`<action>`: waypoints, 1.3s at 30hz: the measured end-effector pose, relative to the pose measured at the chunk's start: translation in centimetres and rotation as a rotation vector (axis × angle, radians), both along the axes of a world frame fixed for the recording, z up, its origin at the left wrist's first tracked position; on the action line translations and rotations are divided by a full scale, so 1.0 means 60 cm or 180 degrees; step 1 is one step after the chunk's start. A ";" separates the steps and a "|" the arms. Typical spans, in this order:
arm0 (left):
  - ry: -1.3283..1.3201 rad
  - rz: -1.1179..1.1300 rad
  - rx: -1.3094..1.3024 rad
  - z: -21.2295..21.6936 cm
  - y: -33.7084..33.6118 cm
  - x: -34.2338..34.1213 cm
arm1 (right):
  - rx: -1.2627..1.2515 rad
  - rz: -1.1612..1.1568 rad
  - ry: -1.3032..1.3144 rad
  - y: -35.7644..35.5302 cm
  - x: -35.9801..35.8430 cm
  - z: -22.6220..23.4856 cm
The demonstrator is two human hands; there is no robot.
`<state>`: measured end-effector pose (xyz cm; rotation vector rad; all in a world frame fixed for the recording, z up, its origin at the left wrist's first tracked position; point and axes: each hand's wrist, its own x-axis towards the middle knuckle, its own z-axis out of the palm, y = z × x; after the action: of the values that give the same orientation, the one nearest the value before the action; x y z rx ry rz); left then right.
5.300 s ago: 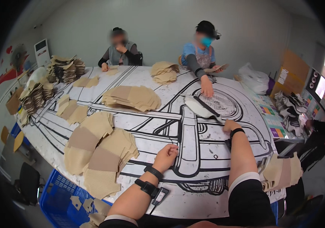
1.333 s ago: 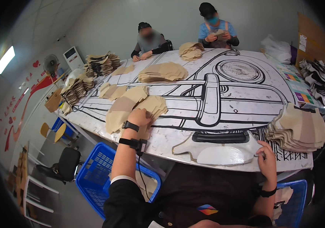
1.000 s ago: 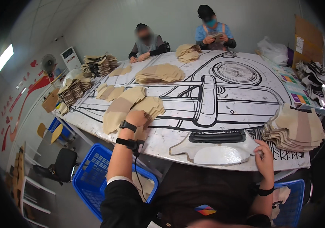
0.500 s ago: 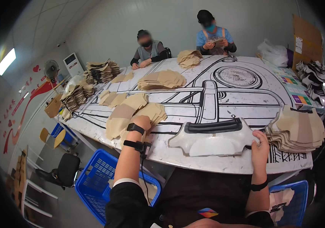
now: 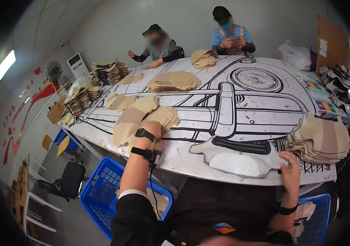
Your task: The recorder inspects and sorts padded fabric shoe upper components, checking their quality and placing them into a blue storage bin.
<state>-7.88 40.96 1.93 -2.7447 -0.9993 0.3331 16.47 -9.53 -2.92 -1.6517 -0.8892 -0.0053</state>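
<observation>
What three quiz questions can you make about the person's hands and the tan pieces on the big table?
1. True or false: the left hand rests on a fanned stack of tan pieces.
2. What does the right hand touch? A) white shaped piece B) blue basket C) chair
3. The table bears a black line drawing of a ____.

Key: 1 true; 2 A; 3 car

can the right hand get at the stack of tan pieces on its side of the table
Probably yes: the right hand rests on the white shaped piece, with the tan stack just beside it and nothing lying between them.
</observation>
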 end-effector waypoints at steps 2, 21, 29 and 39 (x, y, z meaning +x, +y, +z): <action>-0.0165 0.0274 0.0145 -0.004 -0.001 0.002 | 0.0086 0.0070 0.0159 -0.007 0.009 -0.009; -0.5800 -0.0758 -0.1473 0.137 -0.241 0.015 | -0.0190 -0.0162 -0.2251 0.053 -0.143 0.038; -0.3848 -0.1269 -0.5672 0.090 -0.496 0.072 | 0.1641 0.0494 -0.0739 0.061 -0.128 0.018; -0.3340 -0.1656 -0.6551 0.013 -0.528 0.042 | 0.0465 -0.0376 -0.3038 -0.020 -0.124 0.003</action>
<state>-5.35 9.30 2.70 -4.9229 0.9982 -0.7835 9.01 -10.72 -2.76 -1.5368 -1.4405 -0.9830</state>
